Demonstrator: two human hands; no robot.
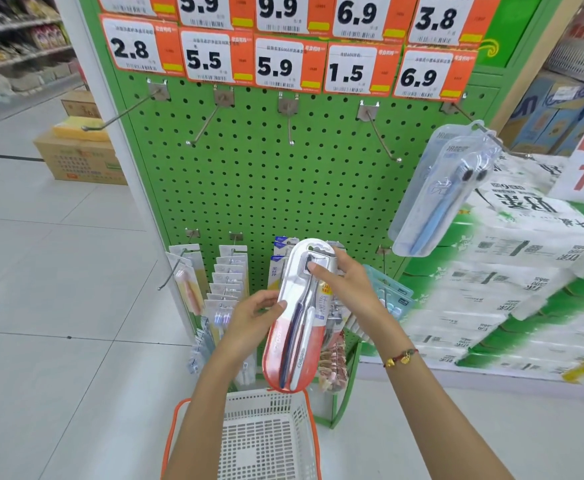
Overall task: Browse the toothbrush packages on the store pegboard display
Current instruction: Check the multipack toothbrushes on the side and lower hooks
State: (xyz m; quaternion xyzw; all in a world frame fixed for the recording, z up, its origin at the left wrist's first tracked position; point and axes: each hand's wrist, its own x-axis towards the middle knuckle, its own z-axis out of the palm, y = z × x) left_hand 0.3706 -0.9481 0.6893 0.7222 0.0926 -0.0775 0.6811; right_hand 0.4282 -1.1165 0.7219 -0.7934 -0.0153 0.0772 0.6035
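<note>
Fingers of both hands curl round one toothbrush package — left hand mid-edge, right hand pinching its top — red-and-white, tilted.

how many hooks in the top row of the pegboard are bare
4: far-left hook, second hook, middle hook and fourth hook. The far-right hook holds blue toothbrush packs.
</note>
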